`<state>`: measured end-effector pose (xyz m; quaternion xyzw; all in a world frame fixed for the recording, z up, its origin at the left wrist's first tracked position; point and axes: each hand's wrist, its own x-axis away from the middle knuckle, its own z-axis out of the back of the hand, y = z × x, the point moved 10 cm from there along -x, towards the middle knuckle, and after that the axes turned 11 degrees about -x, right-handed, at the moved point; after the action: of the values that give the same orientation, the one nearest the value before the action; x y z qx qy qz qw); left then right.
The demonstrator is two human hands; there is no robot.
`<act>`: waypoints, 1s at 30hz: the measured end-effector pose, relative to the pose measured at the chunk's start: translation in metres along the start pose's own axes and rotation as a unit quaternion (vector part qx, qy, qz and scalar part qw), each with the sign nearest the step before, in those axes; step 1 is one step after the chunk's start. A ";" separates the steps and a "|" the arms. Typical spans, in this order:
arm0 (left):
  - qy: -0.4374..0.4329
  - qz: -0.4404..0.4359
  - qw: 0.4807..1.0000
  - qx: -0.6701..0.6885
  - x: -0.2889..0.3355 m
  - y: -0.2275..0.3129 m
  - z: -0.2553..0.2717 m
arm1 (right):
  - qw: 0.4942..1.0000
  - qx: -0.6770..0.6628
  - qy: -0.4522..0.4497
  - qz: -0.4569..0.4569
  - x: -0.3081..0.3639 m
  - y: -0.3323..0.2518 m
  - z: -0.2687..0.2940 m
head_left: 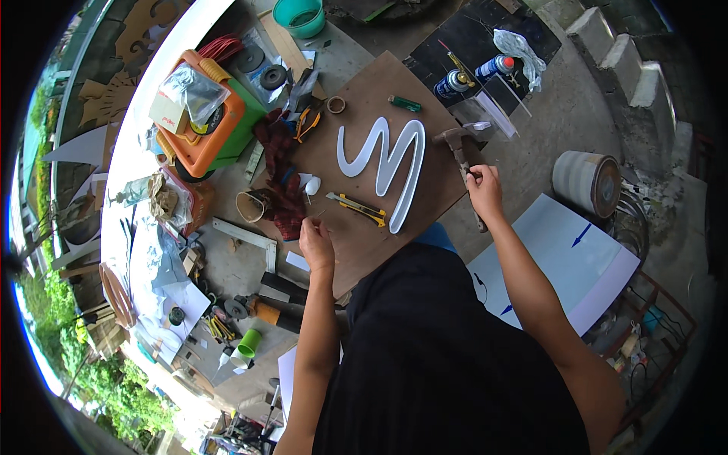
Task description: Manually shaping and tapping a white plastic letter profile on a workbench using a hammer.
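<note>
My right hand (486, 189) is closed around the handle of a hammer (459, 152), its rusty head pointing away from me at the board's right edge. My left hand (316, 243) is pinched shut over the board's left side; what its fingertips hold, if anything, is too small to make out. Between the hands, a white curved letter-like piece with raised edges (384, 155) lies on the brown board (334, 262). A yellow utility knife (356, 208) rests nearer to me. Left of it are dark red checkered gloves (286, 208) and a small white bottle (312, 185).
A roll of tape (336, 105) and a green lighter (405, 103) sit at the board's far side. Spray cans (453, 83) stand beyond its right corner. An orange-and-green toolbox (193, 144) is at left. A large bucket (585, 183) and a pale sheet (553, 250) lie right.
</note>
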<state>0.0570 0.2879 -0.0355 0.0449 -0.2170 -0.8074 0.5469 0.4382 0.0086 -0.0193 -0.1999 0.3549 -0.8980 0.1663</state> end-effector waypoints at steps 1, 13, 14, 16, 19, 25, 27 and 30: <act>-0.003 -0.003 1.000 -0.005 0.002 -0.002 -0.002 | 1.000 -0.006 -0.004 0.006 0.000 -0.002 -0.002; -0.073 -0.187 0.962 0.187 -0.015 0.159 0.026 | 0.999 -0.037 0.003 0.016 -0.008 0.002 0.001; -0.066 -0.235 0.956 0.164 -0.028 0.182 0.025 | 0.999 -0.037 0.002 0.014 -0.009 0.001 0.001; -0.044 -0.304 0.943 0.129 -0.060 0.220 0.014 | 0.999 -0.046 -0.006 0.016 -0.012 -0.002 0.000; -0.029 -0.350 0.930 0.113 -0.109 0.247 -0.014 | 0.999 -0.040 -0.017 0.012 -0.014 -0.004 -0.002; -0.091 -0.415 0.903 0.055 -0.148 0.262 -0.057 | 0.998 -0.057 -0.033 0.012 -0.018 -0.005 -0.003; -0.103 -0.416 0.902 0.057 -0.152 0.266 -0.062 | 0.998 -0.055 -0.038 0.004 -0.020 -0.002 -0.003; -0.204 -0.351 0.912 0.057 -0.163 0.259 -0.083 | 0.997 -0.059 -0.049 0.001 -0.021 -0.001 -0.008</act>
<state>0.3711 0.3302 -0.0338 -0.0167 -0.3400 -0.9251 0.1684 0.4520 0.0232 -0.0290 -0.2531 0.3983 -0.8646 0.1723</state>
